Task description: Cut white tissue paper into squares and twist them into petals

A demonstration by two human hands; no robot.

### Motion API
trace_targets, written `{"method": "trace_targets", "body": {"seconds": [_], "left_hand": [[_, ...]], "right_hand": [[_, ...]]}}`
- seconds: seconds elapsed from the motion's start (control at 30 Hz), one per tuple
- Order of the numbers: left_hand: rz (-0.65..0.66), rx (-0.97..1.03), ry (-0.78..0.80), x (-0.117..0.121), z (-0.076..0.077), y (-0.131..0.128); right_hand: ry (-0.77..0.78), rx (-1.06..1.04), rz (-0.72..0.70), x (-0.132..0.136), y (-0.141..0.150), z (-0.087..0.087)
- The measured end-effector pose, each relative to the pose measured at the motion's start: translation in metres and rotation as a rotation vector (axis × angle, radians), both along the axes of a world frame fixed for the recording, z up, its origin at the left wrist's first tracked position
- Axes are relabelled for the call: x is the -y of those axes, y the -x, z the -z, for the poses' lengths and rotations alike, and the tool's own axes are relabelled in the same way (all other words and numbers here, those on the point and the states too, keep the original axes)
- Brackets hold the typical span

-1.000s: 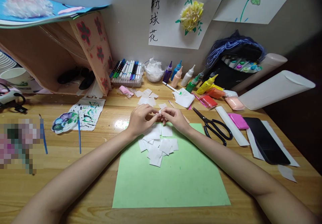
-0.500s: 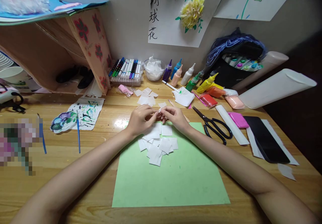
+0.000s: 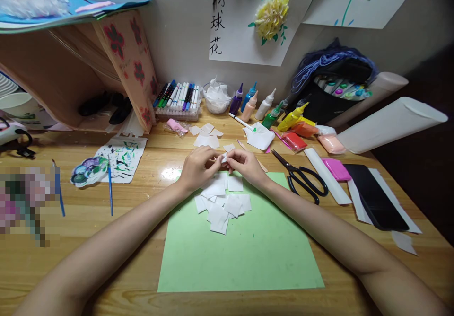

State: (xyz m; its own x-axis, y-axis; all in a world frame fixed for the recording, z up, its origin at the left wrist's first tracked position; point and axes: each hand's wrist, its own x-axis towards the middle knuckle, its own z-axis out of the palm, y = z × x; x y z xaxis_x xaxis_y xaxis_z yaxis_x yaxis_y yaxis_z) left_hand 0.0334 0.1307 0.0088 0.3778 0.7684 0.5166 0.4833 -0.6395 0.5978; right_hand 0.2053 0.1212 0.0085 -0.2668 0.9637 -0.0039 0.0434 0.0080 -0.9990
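Between my fingertips is a small piece of white paper [image 3: 224, 157], partly hidden by the fingers. My left hand [image 3: 201, 165] pinches it from the left, and my right hand [image 3: 246, 165] pinches it from the right. Both hands are above the far edge of a green sheet [image 3: 241, 264]. Just below them, several white paper squares [image 3: 219, 216] lie overlapping on the sheet. Beyond my hands, more white paper pieces [image 3: 206, 140] rest on the wooden table.
Black-handled scissors [image 3: 301, 174] lie right of the sheet, near a dark phone [image 3: 376, 197]. Paint bottles [image 3: 265, 104], a bowl of white paper [image 3: 217, 97] and markers [image 3: 179, 97] stand along the wall. A paintbrush [image 3: 110, 186] and a painted palette [image 3: 90, 171] are on the left.
My fingers have shifted slightly around the small white paper piece, and more of it shows now. The other things have stayed in place.
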Motion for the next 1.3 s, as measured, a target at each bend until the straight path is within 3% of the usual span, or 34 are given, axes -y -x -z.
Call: {"method": "trace_targets", "body": {"seconds": [0.2,0.37,0.5,0.63,0.73,0.8,1.3], "left_hand": [[-0.211,0.151,0.168,-0.005,0.001,0.002],[-0.454,0.157,0.249,-0.013,0.007,0.007],[-0.529,0.099,0.202,-0.015,0.01,0.009],[-0.439,0.014,-0.016,-0.006,0.002,0.005],[-0.216,-0.049,-0.002,0.001,-0.004,0.001],[-0.136,-0.052,0.026,0.003,-0.005,-0.001],[-0.099,-0.021,-0.011,0.002,0.001,-0.002]], "right_hand": [[0.004,0.014,0.001,0.0,0.0,0.001],[0.017,0.006,0.003,0.0,0.0,0.0],[0.018,0.021,0.003,0.001,0.001,0.0],[0.013,0.014,0.02,0.001,0.002,0.001],[0.008,-0.002,0.02,0.001,0.003,0.001],[0.009,-0.001,0.016,0.001,0.003,0.002],[-0.026,0.078,0.02,0.002,0.002,0.003]]}}
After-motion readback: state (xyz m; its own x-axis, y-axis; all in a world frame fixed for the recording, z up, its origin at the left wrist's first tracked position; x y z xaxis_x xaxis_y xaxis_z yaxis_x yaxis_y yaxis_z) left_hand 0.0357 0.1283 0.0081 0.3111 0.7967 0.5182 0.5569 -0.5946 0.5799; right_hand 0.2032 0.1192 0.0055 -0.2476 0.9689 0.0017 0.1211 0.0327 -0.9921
